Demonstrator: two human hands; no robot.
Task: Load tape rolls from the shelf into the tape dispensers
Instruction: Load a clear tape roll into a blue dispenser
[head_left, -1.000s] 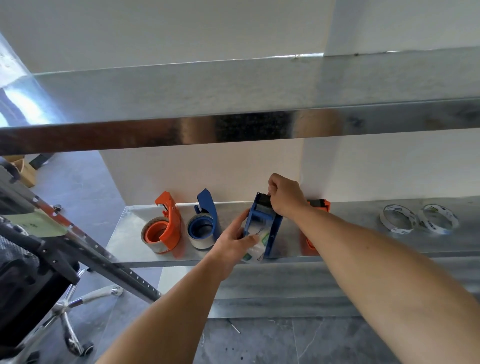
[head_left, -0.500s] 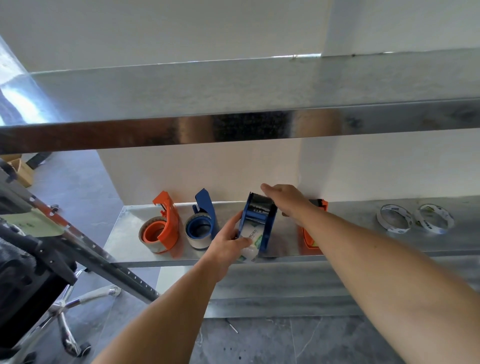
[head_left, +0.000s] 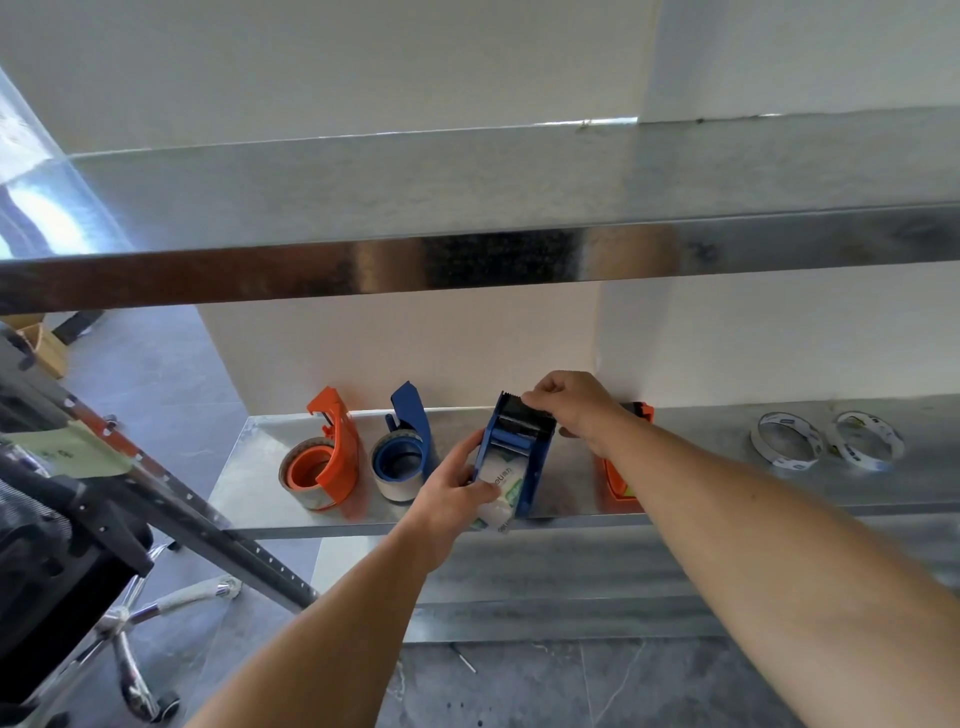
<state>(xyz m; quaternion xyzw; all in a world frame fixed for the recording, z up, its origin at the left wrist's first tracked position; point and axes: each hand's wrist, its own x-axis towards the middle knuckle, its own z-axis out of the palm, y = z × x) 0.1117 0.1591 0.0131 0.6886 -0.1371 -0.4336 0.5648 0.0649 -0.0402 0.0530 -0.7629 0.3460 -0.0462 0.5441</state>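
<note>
A blue tape dispenser (head_left: 535, 457) with a tape roll (head_left: 501, 493) inside it stands on the lower metal shelf (head_left: 260, 467). My left hand (head_left: 454, 480) grips the roll and the dispenser's left side. My right hand (head_left: 569, 405) has its fingers curled over the dispenser's toothed top end. To the left stand an orange dispenser (head_left: 324, 457) and another blue dispenser (head_left: 405, 452), each with a roll in it. An orange dispenser (head_left: 621, 478) lies mostly hidden behind my right forearm. Two thin tape rolls (head_left: 787, 439) (head_left: 865, 440) lie flat at the shelf's right.
An upper metal shelf (head_left: 467, 208) spans the view above the hands, with a white wall behind. A slanted metal rail (head_left: 208, 525) and an office chair (head_left: 67, 561) stand at the lower left. Grey tiled floor lies below.
My right hand opened and lifted off the dispenser's top half a second ago, then came back and curled over the toothed end. The left hand kept its grip.
</note>
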